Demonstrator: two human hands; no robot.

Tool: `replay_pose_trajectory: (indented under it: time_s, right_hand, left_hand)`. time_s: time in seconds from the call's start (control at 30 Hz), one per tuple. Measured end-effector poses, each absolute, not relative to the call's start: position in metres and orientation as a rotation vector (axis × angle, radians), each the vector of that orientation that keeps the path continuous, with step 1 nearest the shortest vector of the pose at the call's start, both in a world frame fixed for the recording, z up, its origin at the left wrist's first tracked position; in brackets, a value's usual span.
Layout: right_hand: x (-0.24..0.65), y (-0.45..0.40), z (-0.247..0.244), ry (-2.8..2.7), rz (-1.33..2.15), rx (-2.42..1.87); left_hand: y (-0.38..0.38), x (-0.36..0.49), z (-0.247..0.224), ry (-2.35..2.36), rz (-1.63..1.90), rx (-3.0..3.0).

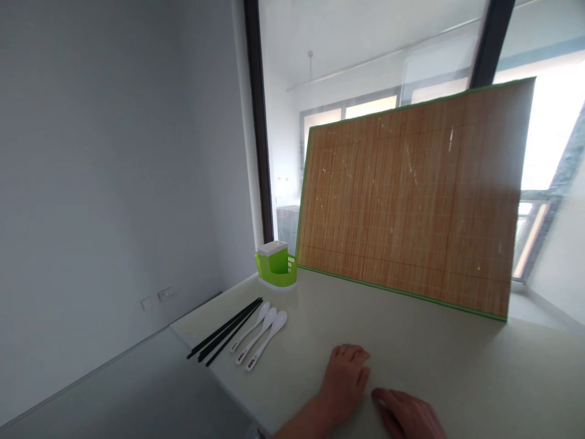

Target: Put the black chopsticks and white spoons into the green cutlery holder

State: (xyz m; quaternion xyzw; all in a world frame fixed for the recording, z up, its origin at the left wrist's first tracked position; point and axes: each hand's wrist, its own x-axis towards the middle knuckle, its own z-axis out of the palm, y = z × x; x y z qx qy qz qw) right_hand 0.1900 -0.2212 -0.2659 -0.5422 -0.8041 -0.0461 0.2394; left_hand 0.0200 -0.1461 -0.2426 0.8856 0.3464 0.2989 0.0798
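Observation:
My left hand [345, 381] rests on the pale table [347, 311] near its front edge, fingers loosely bent, thumb apart, nothing held. Close to its right lies my right hand [409, 414], relaxed and empty, partly cut off by the bottom of the view. The hands do not touch. Left of them are several white spoons [269, 335], side by side, with their bowls pointing away. Beside the spoons lie dark chopsticks [228, 329], slightly fanned. A green holder [278, 268] with a white slotted top and white base stands behind the spoons.
A brown bamboo mat [411, 207] with green edging stands upright at the table's back, against a window with dark frames [259, 122]. A grey wall [114, 152] with sockets [165, 293] is at the left. The table's left edge runs past the chopsticks.

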Motion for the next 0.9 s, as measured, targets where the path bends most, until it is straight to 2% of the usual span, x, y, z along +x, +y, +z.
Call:
replay_pose_trajectory:
  time_s: [0.13, 0.23, 0.4, 0.57, 0.9]
  right_hand:
    - [0.193, -0.221, -0.268, -2.198, -0.110, -1.479]
    - [0.196, -0.219, -0.273, -2.213, -0.091, -1.484]
    - [0.198, -0.217, -0.279, -2.271, -0.069, -1.532]
    - [0.199, -0.218, -0.279, -2.269, -0.087, -1.540]
    - [0.198, -0.219, -0.278, -2.277, -0.080, -1.574]
  left_hand:
    - [-0.124, -0.018, -0.230, 1.334, 0.940, 2.682]
    - [-0.100, -0.067, -0.226, 1.748, 0.901, 2.656]
    - [-0.075, -0.147, -0.233, 2.297, 0.569, 2.478]
    - [-0.077, -0.177, -0.245, 2.369, 0.303, 2.387]
    - [-0.075, -0.164, -0.239, 2.389, 0.159, 2.523]
